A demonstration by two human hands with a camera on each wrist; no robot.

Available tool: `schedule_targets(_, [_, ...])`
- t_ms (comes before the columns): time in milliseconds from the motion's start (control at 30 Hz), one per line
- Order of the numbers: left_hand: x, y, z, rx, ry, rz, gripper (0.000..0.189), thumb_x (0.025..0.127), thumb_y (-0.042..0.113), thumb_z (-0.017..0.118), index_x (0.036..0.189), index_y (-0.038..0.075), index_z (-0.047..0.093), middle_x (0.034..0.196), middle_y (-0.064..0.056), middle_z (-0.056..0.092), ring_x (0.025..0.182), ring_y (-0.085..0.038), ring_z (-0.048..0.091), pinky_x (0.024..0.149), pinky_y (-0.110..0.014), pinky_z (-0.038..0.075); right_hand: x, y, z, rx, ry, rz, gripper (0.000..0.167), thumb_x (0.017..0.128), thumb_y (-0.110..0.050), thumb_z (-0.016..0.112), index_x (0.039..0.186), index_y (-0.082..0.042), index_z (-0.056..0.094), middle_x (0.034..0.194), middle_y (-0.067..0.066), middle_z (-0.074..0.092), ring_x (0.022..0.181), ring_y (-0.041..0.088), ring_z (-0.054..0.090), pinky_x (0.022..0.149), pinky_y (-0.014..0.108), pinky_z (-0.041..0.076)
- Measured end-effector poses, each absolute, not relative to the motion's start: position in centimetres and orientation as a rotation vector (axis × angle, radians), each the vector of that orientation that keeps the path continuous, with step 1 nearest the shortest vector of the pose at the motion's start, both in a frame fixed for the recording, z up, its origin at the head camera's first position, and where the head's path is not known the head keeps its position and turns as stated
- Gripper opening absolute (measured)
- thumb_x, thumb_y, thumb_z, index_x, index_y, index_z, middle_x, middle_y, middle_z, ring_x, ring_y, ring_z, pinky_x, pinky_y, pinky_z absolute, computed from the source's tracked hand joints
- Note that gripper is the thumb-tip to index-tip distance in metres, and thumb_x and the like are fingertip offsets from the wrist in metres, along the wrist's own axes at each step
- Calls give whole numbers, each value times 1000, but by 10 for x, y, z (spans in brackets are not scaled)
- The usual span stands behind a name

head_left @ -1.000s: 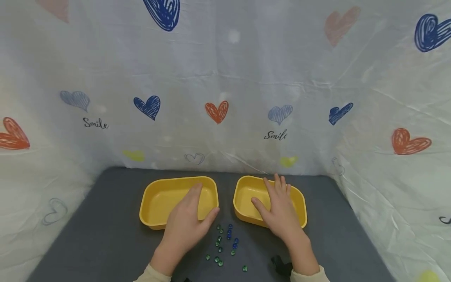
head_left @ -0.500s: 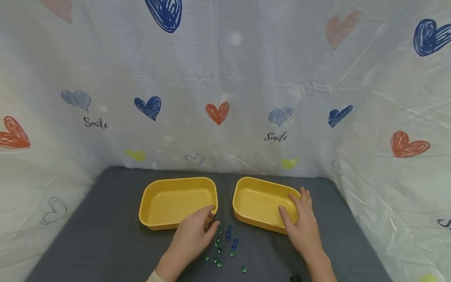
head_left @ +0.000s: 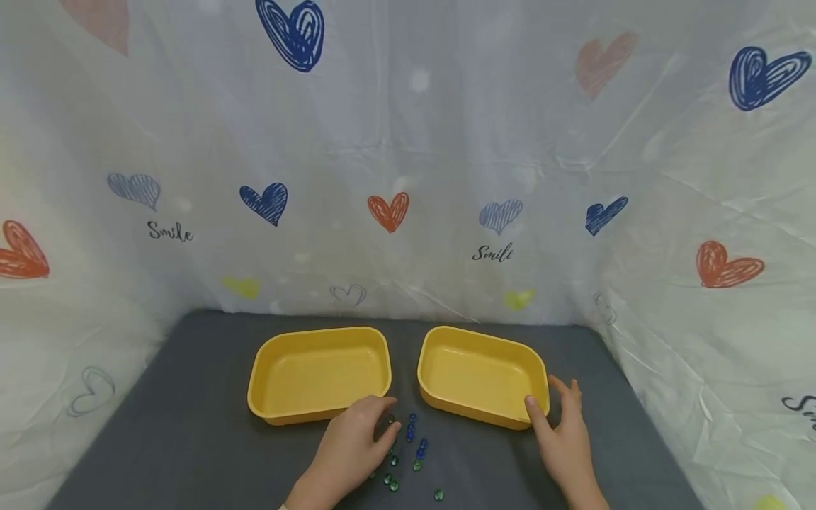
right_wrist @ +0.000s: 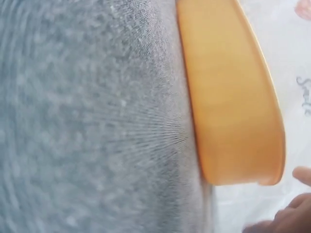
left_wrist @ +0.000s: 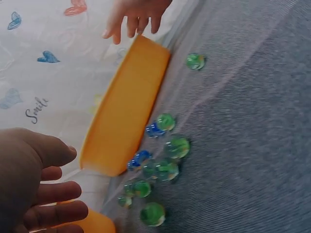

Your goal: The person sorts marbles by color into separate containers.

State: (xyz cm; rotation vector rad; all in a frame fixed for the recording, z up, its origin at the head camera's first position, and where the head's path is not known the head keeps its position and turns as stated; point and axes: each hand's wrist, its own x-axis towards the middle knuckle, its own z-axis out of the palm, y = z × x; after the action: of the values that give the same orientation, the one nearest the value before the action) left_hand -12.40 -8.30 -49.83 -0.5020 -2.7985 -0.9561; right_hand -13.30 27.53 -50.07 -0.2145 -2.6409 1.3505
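Over the dark table my left hand (head_left: 350, 450) hovers by the glass marbles, thumb and forefinger apart above a few green ones, holding nothing. Several green marbles (head_left: 394, 486) and several blue marbles (head_left: 422, 449) lie loosely grouped; the left hand partly covers some in the head view. The left wrist view shows its fingers (left_wrist: 58, 191) loosely bent. My right hand (head_left: 564, 439) is at the right end of the right yellow tub (head_left: 478, 411), its thumb near the rim and its fingers spread. In the right wrist view that hand's fingertips (right_wrist: 291, 213) stand apart from the tub wall.
A second yellow tub (head_left: 268, 411) stands on the left, just beyond the left hand. Both tubs sit toward the back of the grey cloth-covered table (head_left: 210, 439). Behind rises a white curtain (head_left: 433, 156) printed with hearts.
My left hand has drawn back from over the left tub down to the marbles. My right hand has moved from over the right tub to its right end. The tubs stay put.
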Motion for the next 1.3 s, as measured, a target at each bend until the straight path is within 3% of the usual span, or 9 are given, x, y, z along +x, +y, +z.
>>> schedule_targets(167, [-122,-79,-505,-571,-2838,-1023,33,99,24,84,128,9,77,108,1,76,81,-3,63,64,-26,56,-134,280,-512,-270,-2532,1541,73,113,-43,63,167,-3,34,180,26,10,162,51,22,126,66,34])
schedule_targets(267, [-122,-76,-509,-603,-2868,-1034,31,100,25,83,127,10,77,106,4,74,78,0,58,63,-24,54,-135,282,-518,-282,-2443,1634,64,114,-34,63,164,-2,40,176,23,26,164,40,25,128,40,37])
schedule_targets(367, [-122,-74,-513,-616,-2877,-1010,29,99,25,84,125,12,78,106,5,74,81,-1,60,65,-25,56,-136,282,-524,-296,-2381,1692,58,115,-28,63,163,-3,42,173,21,36,161,36,32,112,9,41])
schedule_targets(433, [-122,-73,-516,-621,-2880,-989,28,99,24,84,124,12,78,107,6,75,86,-3,64,68,-27,59,-137,281,-528,-281,-2349,1717,56,115,-25,63,162,-2,43,172,21,38,159,37,35,100,-1,40])
schedule_targets(533, [-123,-71,-519,-643,-2880,-959,25,98,21,85,122,13,79,108,6,76,94,-6,70,74,-29,63,-136,278,-534,-240,-2332,1727,56,115,-21,63,163,0,42,170,25,39,155,38,42,94,-3,41])
schedule_targets(700, [-124,-69,-525,-695,-2865,-931,23,97,17,86,120,15,80,107,9,73,94,-4,70,73,-27,63,-137,276,-539,-195,-2356,1691,55,115,-21,61,162,0,41,166,30,42,145,35,51,92,-1,45])
schedule_targets(967, [-127,-66,-527,-784,-2822,-832,17,98,16,86,115,18,82,106,12,69,94,-3,67,73,-25,62,-138,276,-539,-179,-2367,1635,50,115,-20,62,159,-1,47,160,29,50,119,-6,57,88,3,49])
schedule_targets(1067, [-127,-65,-529,-812,-2820,-800,16,98,18,86,114,19,83,106,13,68,94,-3,66,72,-24,61,-139,276,-540,-174,-2369,1627,50,115,-20,62,159,-1,47,159,29,52,122,-1,58,88,3,48])
schedule_targets(1300, [-127,-61,-538,-801,-2798,-771,14,98,17,86,111,19,83,101,14,68,89,-3,62,68,-22,58,-140,276,-542,-167,-2367,1664,49,116,-16,59,160,-1,45,162,28,48,139,32,55,91,2,47])
